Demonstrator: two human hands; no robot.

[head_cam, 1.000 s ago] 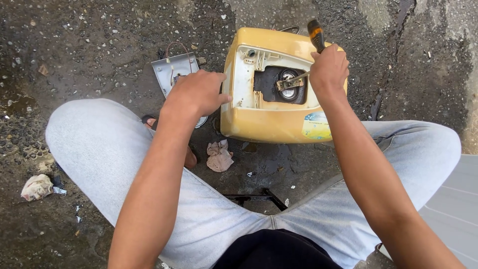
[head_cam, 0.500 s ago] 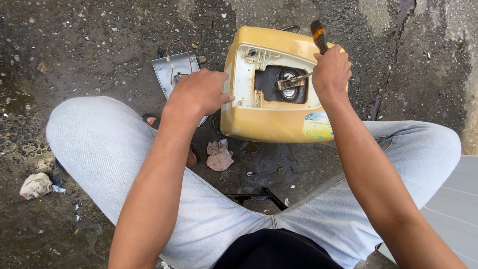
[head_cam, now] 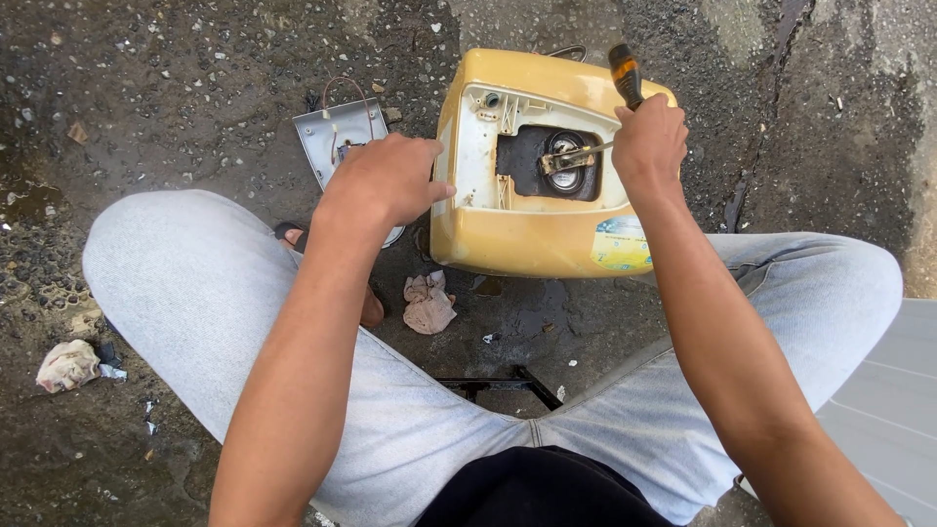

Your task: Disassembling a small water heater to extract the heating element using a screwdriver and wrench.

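A yellow appliance housing (head_cam: 527,239) lies on wet gravelly ground between my knees, its opened side facing up with a dark cavity (head_cam: 551,161) and a round metal part inside. My right hand (head_cam: 649,146) is closed on a screwdriver with a black and orange handle (head_cam: 625,73); its shaft points left into the cavity. My left hand (head_cam: 386,181) presses on the housing's left edge, thumb against the cream inner frame.
A grey metal plate with thin wires (head_cam: 332,137) lies behind my left hand. A crumpled rag (head_cam: 427,303) sits in front of the housing, another (head_cam: 66,364) at far left. A black bracket (head_cam: 503,383) lies near my lap. Pale boards (head_cam: 883,390) are at right.
My right hand has shifted slightly, swinging the screwdriver tip inside the cavity. The left hand stays on the housing's edge.
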